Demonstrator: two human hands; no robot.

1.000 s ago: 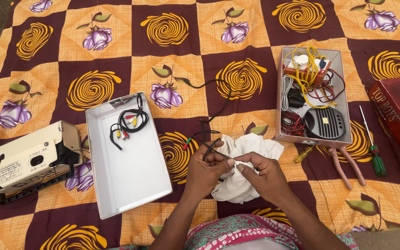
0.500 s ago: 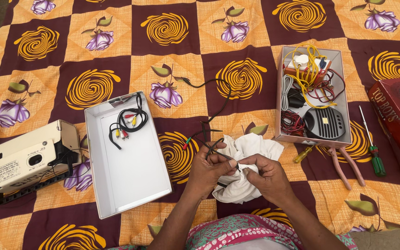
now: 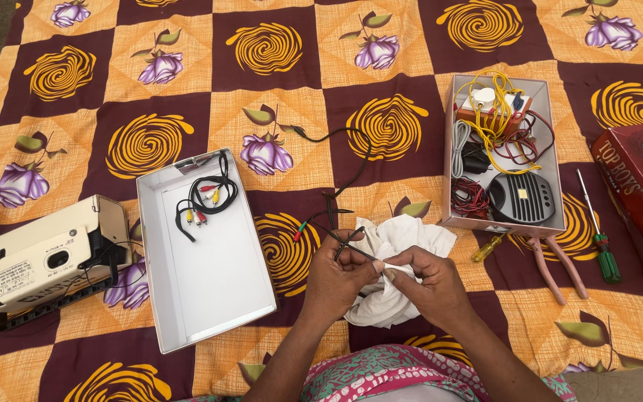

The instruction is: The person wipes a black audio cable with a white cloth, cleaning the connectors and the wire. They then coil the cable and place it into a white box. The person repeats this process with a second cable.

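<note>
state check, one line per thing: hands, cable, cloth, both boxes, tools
left hand: shut on black cable
right hand: pinching white cloth
black cable: loose, trailing across the blanket
white cloth: crumpled under the hands
white box: open, one coiled lead at its far end
parts box: open, full of wires
pliers: lying flat, handles apart
green screwdriver: lying flat

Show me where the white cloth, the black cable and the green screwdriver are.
white cloth (image 3: 403,237): head view, upper folds.
black cable (image 3: 362,160): head view, curved part on the blanket.
green screwdriver (image 3: 608,264): head view, handle.
</note>
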